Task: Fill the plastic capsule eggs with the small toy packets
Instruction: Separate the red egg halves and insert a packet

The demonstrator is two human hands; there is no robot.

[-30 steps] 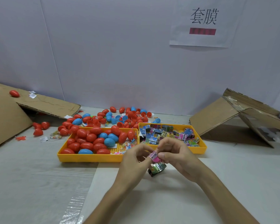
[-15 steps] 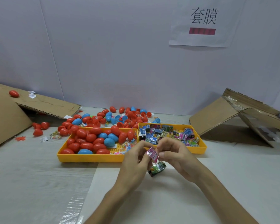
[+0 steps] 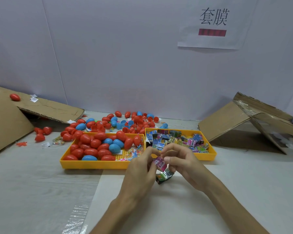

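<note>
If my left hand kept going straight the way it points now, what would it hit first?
Past the pink packet it pinches, the left hand would meet the right hand, gripping that packet from the other side. Beyond, probably the right yellow tray; depth is unclear.

Counter bearing an egg tray just beside a packet tray; loose capsule eggs behind; left cardboard, right cardboard.

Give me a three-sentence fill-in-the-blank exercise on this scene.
The left hand and the right hand pinch a packet coloured ____.
The eggs in the left tray are red and ____.
The lone egg at far left lies on ____.
Missing words: pink; blue; cardboard.
</note>
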